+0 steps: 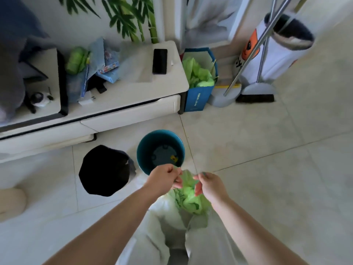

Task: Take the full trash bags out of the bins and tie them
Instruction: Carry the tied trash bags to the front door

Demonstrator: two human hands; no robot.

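Observation:
A light green trash bag [189, 197] hangs in front of my legs, bunched at its top. My left hand [164, 178] and my right hand [209, 185] each pinch a strip of the bag's mouth, close together above it. Just beyond my hands a round teal bin [142, 150] stands on the floor without a liner, a small yellow scrap on its bottom. A square blue bin [198, 99] farther back beside the cabinet holds another green bag [196, 73]. A black bag [105, 171] sits on the floor left of the teal bin.
A low white cabinet [133, 104] runs along the left, carrying a phone [160, 61], blue cloths and a green bundle [76, 59]. A broom and dustpan [256, 92] lean at the back right beside a white printed bag [277, 54]. Pale floor tiles [267, 150] spread to the right.

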